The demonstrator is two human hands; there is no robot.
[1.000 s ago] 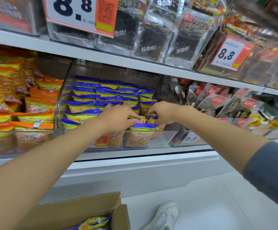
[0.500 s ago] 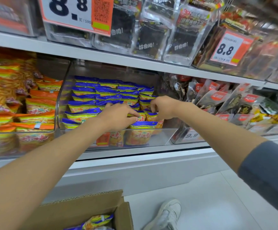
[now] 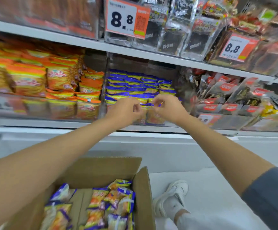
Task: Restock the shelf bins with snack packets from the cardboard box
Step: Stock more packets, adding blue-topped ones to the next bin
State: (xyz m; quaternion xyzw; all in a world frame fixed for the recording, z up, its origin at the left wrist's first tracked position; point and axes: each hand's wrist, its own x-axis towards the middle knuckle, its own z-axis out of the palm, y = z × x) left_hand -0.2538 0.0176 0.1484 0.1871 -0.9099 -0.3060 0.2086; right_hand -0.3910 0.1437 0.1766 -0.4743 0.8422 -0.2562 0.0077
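Observation:
A clear shelf bin on the middle shelf holds rows of blue-topped snack packets. Both hands hover at its front row, close together. My left hand is curled into a loose fist with nothing visible in it. The curled fingers of my right hand sit at the blue top edge of a front packet; blur hides whether they pinch it. Below, an open cardboard box sits on the floor under my left forearm, with several of the same packets lying loose inside.
A bin of orange packets stands to the left, and dark packets with red labels fill the bin to the right. Black packets and 8.8 price tags hang on the shelf above. My white shoe rests right of the box.
The view has tilted down, so the box and its packets show. Both hands have drawn back from among the packets to the bin's front and curled closer together.

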